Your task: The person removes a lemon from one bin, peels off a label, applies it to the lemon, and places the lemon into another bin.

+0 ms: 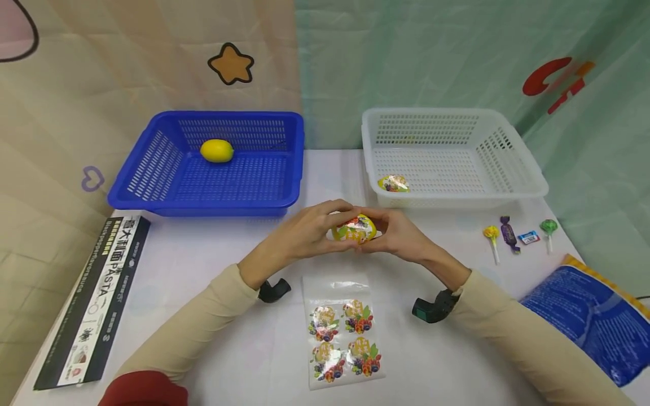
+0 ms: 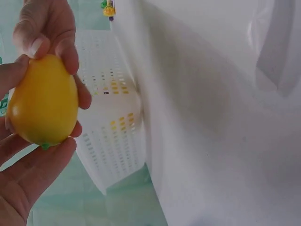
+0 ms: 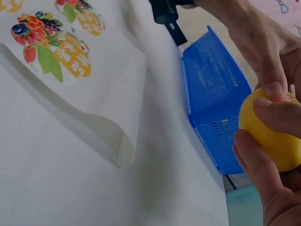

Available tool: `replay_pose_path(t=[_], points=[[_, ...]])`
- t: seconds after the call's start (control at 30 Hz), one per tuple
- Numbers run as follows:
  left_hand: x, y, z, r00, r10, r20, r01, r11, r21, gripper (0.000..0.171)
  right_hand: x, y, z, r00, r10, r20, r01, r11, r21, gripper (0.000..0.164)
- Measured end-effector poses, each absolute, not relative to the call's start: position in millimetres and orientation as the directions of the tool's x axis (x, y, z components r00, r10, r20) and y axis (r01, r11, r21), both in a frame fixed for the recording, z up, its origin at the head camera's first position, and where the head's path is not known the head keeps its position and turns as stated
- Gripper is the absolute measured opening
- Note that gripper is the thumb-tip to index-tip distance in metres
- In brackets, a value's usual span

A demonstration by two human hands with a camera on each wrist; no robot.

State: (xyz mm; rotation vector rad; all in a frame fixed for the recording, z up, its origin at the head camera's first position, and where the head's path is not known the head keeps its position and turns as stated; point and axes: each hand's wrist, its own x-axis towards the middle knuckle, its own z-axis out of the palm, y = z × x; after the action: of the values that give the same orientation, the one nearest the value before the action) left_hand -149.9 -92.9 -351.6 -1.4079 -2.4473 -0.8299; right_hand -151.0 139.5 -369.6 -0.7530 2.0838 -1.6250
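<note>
A yellow lemon (image 1: pixel 354 230) with a colourful fruit-print sticker on its upper side is held between both hands above the table. My left hand (image 1: pixel 315 230) grips its left end, thumb below and fingers above. From the other side my right hand (image 1: pixel 401 232) pinches the right end. In the left wrist view the lemon's plain underside (image 2: pixel 47 101) and its green tip show. Thumbs press at the sticker's edge in the right wrist view, where the lemon (image 3: pixel 270 136) is partly covered. Below the hands lies a sticker sheet (image 1: pixel 342 285) with several fruit stickers on it.
A blue basket (image 1: pixel 228 210) at the back left contains one plain lemon (image 1: pixel 216 150). The white basket (image 1: pixel 457 198) at the back right contains a stickered lemon (image 1: pixel 393 183). Several candies, including a yellow lollipop (image 1: pixel 491 234), a blue bag (image 1: pixel 589 316) and a pasta box (image 1: pixel 91 304) lie around.
</note>
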Motion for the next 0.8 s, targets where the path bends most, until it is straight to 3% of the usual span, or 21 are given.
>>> replay_pose_path(t=[0.23, 0.53, 0.67, 0.8], points=[[-154, -87, -356, -0.544, 0.681, 0.490, 0.808, 0.269, 0.524, 0.060, -153, 145, -360, -0.796, -0.604, 0.023, -0.162, 0.176, -0.971, 0.073], [-158, -81, -353, -0.567, 0.627, 0.534, 0.788, 0.223, 0.574, 0.058, -156, 164, -347, -0.754, -0.657, -0.001, -0.188, 0.218, -0.958, 0.073], [-158, -82, -351, -0.586, 0.596, 0.549, 0.783, 0.243, 0.572, 0.056, -160, 194, -330, -0.804, -0.591, 0.068, -0.274, 0.267, -0.924, 0.059], [-158, -88, -349, -0.601, 0.571, 0.559, 0.780, 0.266, 0.566, 0.057, -170, 239, -312, -0.886, -0.404, 0.229, -0.369, 0.312, -0.876, 0.040]])
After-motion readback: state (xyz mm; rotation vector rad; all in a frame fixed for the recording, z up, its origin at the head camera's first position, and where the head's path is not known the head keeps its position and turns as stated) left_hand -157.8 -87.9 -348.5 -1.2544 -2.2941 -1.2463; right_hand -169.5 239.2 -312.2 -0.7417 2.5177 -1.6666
